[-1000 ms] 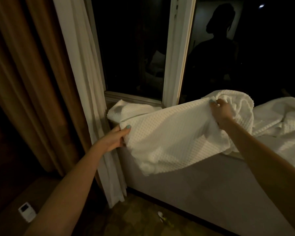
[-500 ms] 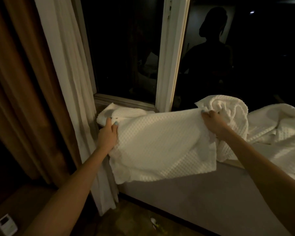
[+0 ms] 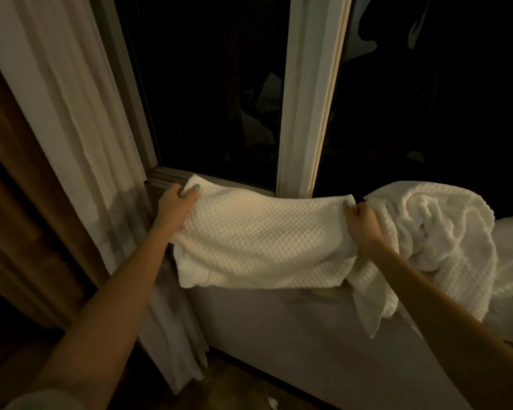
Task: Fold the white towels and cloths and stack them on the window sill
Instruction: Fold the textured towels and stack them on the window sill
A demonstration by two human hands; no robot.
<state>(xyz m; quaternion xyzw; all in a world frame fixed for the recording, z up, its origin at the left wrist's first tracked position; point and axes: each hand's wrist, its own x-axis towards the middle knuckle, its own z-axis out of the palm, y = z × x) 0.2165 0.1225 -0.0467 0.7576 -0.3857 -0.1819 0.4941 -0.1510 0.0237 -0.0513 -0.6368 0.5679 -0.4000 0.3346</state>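
The left hand [image 3: 176,207] and right hand [image 3: 363,223] each pinch a far corner of the white waffle towel [image 3: 258,241] draped over the window sill [image 3: 326,292]; level, taut corners should give a square fold.

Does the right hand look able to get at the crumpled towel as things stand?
Probably yes: the crumpled towel lies right beside the right hand, nothing between. But that hand pinches a corner of the flat towel and must let go first.
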